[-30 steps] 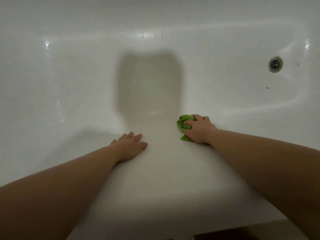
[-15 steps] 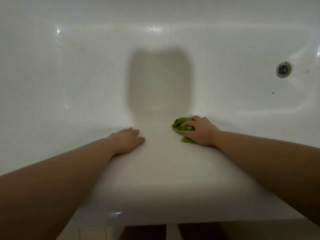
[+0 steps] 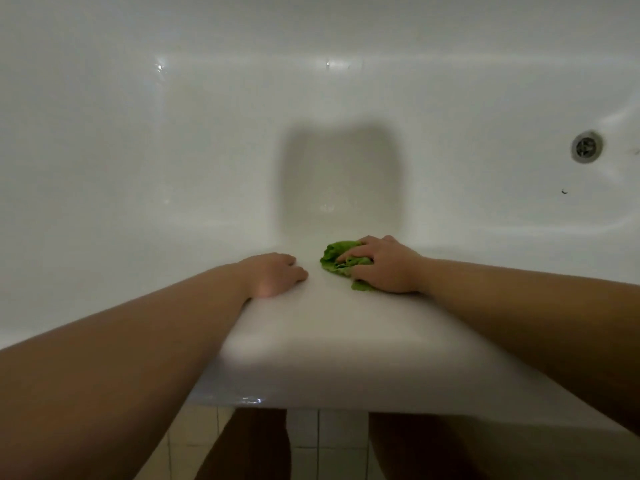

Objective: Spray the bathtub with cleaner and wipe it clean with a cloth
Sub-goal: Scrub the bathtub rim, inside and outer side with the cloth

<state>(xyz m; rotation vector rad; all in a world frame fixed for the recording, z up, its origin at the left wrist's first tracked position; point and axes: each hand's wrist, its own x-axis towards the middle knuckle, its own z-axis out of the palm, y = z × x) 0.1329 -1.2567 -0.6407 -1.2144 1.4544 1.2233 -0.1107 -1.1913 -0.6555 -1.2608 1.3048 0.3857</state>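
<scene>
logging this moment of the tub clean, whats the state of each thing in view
green cloth: bunched, pressed on the tub's near rim under the right hand
right hand: gripping the cloth
left hand: flat on the rim, holding nothing
bathtub: no standing water, dark speck near the drain
drain: unplugged

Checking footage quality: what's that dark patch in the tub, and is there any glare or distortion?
Head view: the patch is a shadow on the bathtub floor; small glare spots on the far wall; dim light; the near rim bows from the wide angle.
</scene>
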